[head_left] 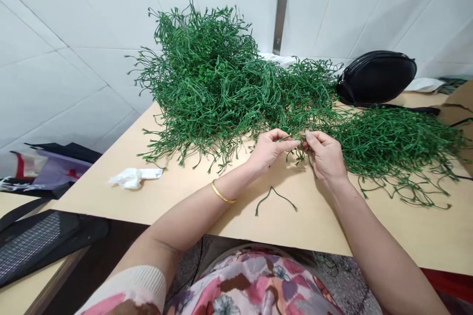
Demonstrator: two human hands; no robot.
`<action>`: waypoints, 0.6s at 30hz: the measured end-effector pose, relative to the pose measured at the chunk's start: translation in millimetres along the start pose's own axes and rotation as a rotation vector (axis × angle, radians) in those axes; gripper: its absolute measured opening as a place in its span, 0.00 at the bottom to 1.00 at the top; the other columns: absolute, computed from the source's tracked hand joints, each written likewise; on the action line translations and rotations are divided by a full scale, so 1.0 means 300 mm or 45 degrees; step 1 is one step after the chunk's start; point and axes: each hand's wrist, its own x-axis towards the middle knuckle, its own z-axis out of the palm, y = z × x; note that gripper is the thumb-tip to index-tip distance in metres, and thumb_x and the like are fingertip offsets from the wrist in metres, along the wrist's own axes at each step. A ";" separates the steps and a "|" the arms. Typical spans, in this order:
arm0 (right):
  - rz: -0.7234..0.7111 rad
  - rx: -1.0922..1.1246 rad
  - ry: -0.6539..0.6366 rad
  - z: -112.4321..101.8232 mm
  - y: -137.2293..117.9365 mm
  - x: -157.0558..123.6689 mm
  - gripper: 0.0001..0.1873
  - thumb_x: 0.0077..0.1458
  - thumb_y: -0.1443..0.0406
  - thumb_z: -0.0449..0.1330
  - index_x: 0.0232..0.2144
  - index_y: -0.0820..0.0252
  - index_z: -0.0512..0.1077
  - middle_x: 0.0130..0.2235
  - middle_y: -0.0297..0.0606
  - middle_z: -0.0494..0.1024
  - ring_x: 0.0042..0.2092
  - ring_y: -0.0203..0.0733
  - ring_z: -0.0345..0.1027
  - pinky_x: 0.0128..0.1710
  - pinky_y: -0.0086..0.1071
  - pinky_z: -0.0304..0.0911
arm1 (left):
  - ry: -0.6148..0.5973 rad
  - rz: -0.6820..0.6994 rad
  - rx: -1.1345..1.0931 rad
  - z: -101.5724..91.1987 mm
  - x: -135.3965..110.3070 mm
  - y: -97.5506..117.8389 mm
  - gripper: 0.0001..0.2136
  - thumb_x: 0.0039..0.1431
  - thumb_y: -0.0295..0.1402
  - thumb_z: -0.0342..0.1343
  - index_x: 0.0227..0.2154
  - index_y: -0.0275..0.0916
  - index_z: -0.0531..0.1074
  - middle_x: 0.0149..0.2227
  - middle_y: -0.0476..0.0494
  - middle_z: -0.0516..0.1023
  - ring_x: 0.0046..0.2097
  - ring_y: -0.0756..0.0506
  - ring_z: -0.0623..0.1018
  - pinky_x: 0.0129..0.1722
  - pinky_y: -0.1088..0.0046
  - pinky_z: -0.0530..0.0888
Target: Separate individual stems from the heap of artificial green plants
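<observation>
My left hand [269, 149] and my right hand [324, 155] meet above the pale wooden table [177, 192], fingertips pinched together on a thin green plastic stem [295, 150] whose ends droop between them. A gold bangle [222, 193] sits on my left wrist. Behind the hands rises a tall heap of green artificial stems [207, 74], and a flatter heap [391, 140] spreads to the right. One loose forked stem [275, 197] lies on the table just in front of my hands.
A crumpled white tissue [133, 177] lies at the left of the table. A black pouch [377, 76] rests at the back right against the tiled wall. Bags [51, 167] and a black mesh item [33, 241] sit at the lower left.
</observation>
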 end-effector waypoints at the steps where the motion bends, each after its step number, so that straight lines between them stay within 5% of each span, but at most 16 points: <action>1: 0.007 0.009 -0.019 0.004 0.001 -0.004 0.16 0.40 0.54 0.64 0.21 0.59 0.68 0.22 0.30 0.67 0.26 0.33 0.60 0.29 0.30 0.60 | 0.014 0.006 0.044 0.002 -0.001 -0.003 0.13 0.38 0.32 0.66 0.23 0.36 0.65 0.18 0.57 0.63 0.18 0.59 0.57 0.19 0.78 0.52; 7: -0.087 -0.250 -0.213 -0.001 -0.006 -0.013 0.11 0.48 0.57 0.59 0.26 0.59 0.69 0.22 0.31 0.68 0.25 0.33 0.59 0.28 0.30 0.57 | 0.050 0.031 0.086 -0.006 0.002 0.000 0.06 0.42 0.28 0.61 0.21 0.35 0.69 0.18 0.54 0.65 0.20 0.57 0.60 0.22 0.77 0.56; 12: -0.325 -0.636 -0.133 -0.013 -0.010 -0.005 0.13 0.56 0.60 0.51 0.21 0.58 0.63 0.21 0.30 0.63 0.25 0.33 0.55 0.27 0.30 0.51 | -0.027 -0.040 0.052 0.005 0.001 0.010 0.08 0.41 0.28 0.62 0.19 0.34 0.67 0.17 0.54 0.63 0.20 0.58 0.59 0.21 0.78 0.54; 18: -0.271 -0.527 0.045 -0.010 0.002 0.008 0.16 0.57 0.57 0.51 0.20 0.57 0.61 0.19 0.29 0.62 0.23 0.33 0.53 0.25 0.30 0.50 | -0.075 -0.040 -0.001 0.032 0.014 0.011 0.08 0.40 0.26 0.62 0.17 0.34 0.66 0.18 0.54 0.63 0.22 0.57 0.62 0.22 0.77 0.56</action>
